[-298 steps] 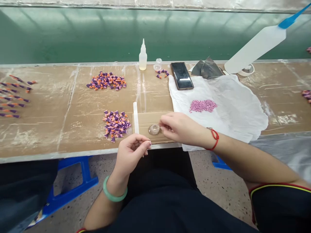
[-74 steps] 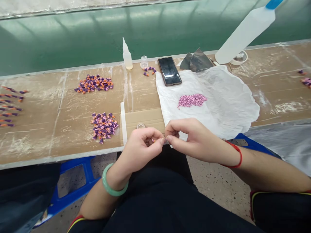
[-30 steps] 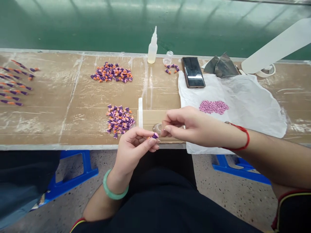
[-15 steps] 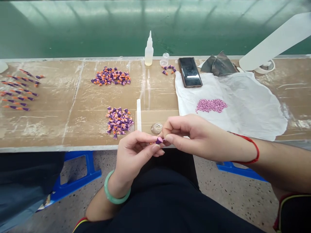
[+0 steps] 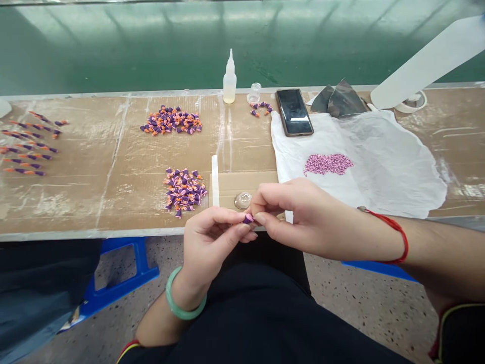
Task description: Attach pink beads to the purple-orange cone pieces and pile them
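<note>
My left hand (image 5: 212, 237) pinches a small purple piece (image 5: 247, 219) between thumb and forefinger, just in front of the table's near edge. My right hand (image 5: 299, 217) meets it from the right, fingertips pinched against the same piece; whether it holds anything of its own is too small to tell. Just beyond the fingers a small clear round dish (image 5: 242, 200) sits on a cardboard sheet (image 5: 246, 182). A pile of purple and orange pieces (image 5: 184, 188) lies to the left of a white strip (image 5: 215, 173).
A second purple-orange pile (image 5: 170, 120) lies farther back. A glue bottle (image 5: 229, 78), small clear jar (image 5: 254, 93) and phone (image 5: 294, 111) stand at the rear. Pink beads (image 5: 328, 164) lie on a white sheet (image 5: 379, 162). Rows of finished pieces (image 5: 26, 146) lie at left.
Over the last second my right hand came off the dish area and closed in on the purple piece in my left hand. Both hands now hold still at the table edge.
</note>
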The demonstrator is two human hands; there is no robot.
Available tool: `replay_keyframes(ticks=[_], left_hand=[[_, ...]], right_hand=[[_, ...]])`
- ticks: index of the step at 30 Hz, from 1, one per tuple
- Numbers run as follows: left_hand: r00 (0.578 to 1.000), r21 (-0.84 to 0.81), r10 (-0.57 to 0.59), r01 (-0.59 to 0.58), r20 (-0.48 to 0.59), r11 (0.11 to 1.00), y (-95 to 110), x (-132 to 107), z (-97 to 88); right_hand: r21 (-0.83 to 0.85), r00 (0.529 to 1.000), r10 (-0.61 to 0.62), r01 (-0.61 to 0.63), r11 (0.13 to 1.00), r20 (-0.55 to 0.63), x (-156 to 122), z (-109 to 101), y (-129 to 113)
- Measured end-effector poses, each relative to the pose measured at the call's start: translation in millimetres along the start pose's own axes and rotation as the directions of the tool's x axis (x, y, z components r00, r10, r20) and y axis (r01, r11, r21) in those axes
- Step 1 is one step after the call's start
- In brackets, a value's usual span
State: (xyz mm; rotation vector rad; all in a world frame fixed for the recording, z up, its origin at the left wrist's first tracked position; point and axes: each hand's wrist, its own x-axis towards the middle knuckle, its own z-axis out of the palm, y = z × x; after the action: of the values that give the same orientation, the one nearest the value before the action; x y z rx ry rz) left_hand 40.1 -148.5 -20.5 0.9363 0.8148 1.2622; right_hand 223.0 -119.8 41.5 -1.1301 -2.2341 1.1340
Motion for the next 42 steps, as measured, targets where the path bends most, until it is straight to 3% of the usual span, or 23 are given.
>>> replay_keyframes(ticks=[10,13,15,17,19,21,23,26,29,32,37,42], left_hand=[[1.000,0.050,-0.010,0.011,-0.016,0.999,-4,3,-1.1],[0.999,0.062,0.037,-0.038,0.025,0.997,-7,3,-1.4],[0.992,0.173,0.112,-0.119,0.050,0.978,-7,2,-4.1],[0.973,0.382,0.218,-0.228,0.069,0.896,-4,5,-11.5],[0.957,0.609,0.276,-0.273,0.092,0.745,2,12,-24.8],[0.963,0.767,0.243,-0.241,0.114,0.595,10,22,-43.0],[0.983,0.858,0.138,-0.172,0.119,0.484,18,35,-63.0],[0.996,0.920,0.034,-0.084,0.077,0.383,29,55,-86.9],[0.988,0.960,0.154,-0.050,0.007,0.276,35,85,-98.7],[0.964,0.984,0.265,-0.075,0.031,0.159,36,131,-104.2],[0.976,0.993,0.197,-0.077,0.093,-0.086,25,209,-110.8],[0.993,0.961,0.064,-0.078,0.099,-0.265,17,234,-112.4]], right_hand=[[-0.074,0.997,-0.067,0.064,0.995,-0.039,-2,5,3],[-0.096,0.996,-0.076,0.072,0.993,-0.038,-3,4,4],[-0.090,0.996,-0.082,0.078,0.993,-0.038,-4,0,6],[-0.075,0.996,-0.059,0.054,0.996,-0.065,-9,-6,10],[-0.089,0.991,-0.007,-0.005,0.996,-0.137,-16,-14,20],[-0.132,0.971,0.054,-0.086,0.988,-0.231,-26,-23,35],[-0.147,0.950,0.118,-0.166,0.975,-0.290,-36,-31,52],[-0.094,0.924,0.216,-0.257,0.962,-0.315,-47,-39,73],[-0.025,0.868,0.318,-0.353,0.935,-0.380,-53,-42,83],[0.037,0.813,0.395,-0.421,0.906,-0.428,-55,-41,87],[0.103,0.790,0.442,-0.442,0.891,-0.426,-56,-40,94],[0.155,0.740,0.481,-0.468,0.870,-0.471,-64,-44,95]])
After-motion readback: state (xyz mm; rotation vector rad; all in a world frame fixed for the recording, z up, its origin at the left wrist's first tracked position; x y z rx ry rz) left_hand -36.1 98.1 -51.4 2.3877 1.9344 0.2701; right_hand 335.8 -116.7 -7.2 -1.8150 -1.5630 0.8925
